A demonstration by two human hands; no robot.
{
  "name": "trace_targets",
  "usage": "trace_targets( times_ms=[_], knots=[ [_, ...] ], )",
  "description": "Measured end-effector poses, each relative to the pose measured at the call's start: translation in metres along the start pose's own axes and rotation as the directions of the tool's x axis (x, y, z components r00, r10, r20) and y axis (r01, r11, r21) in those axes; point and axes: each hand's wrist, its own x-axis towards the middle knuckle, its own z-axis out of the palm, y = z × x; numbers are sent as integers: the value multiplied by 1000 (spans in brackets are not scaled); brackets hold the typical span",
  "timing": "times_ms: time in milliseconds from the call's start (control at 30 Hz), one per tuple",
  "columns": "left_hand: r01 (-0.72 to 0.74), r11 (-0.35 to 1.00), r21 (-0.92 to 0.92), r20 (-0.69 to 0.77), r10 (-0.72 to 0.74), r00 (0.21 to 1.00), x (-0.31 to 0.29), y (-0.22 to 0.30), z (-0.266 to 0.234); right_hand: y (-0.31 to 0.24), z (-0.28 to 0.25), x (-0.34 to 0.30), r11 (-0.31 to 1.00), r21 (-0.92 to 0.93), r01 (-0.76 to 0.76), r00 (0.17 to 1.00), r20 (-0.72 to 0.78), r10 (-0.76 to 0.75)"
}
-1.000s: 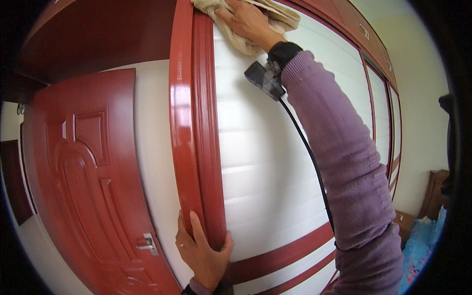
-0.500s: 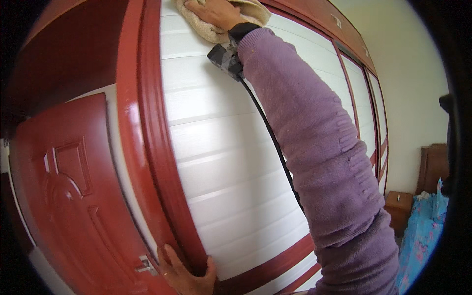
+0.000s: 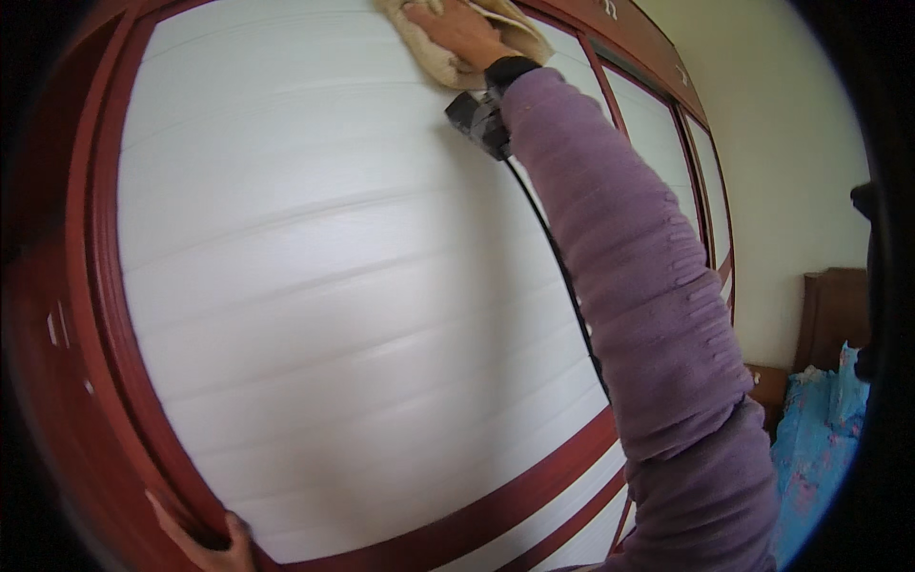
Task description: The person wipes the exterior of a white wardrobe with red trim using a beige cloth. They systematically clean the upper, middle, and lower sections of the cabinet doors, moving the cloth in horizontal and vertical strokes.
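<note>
High on the white slatted wardrobe door (image 3: 324,276), my right hand (image 3: 459,34) presses a beige towel (image 3: 434,65) against the panel. Its fingers are partly sunk in the folds, and the top of the towel is cut off by the picture's edge. At the lower left, my left hand (image 3: 217,553) grips the dark red wardrobe frame (image 3: 143,400), thumb on the door side and fingers round the outer side. The lower part of that hand lies outside the picture.
A black device (image 3: 477,124) with a cable sits at my right wrist. More sliding door panels (image 3: 648,114) run off to the right. Beyond them stand a wooden headboard (image 3: 831,315) and a bed with blue bedding (image 3: 815,448). A red door is dim at the far left.
The view has swung left to right across the wardrobe, so its frame and my left hand now appear further left. My right hand and the towel appear slightly further right and lower.
</note>
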Motion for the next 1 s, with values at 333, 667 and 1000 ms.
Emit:
trace_targets(
  times_ms=[333,667,1000],
  knots=[
    [69,942,328,-114,-33,993,-14,-14,23,220,-80,-89,914,-54,-402,896,-229,381],
    [-19,999,29,-106,22,994,-17,-24,25,229,-93,-204,929,-57,-365,912,-225,344],
    [-54,998,17,-119,55,991,-12,9,18,146,-74,-160,935,-11,-353,907,-248,340]
  ],
)
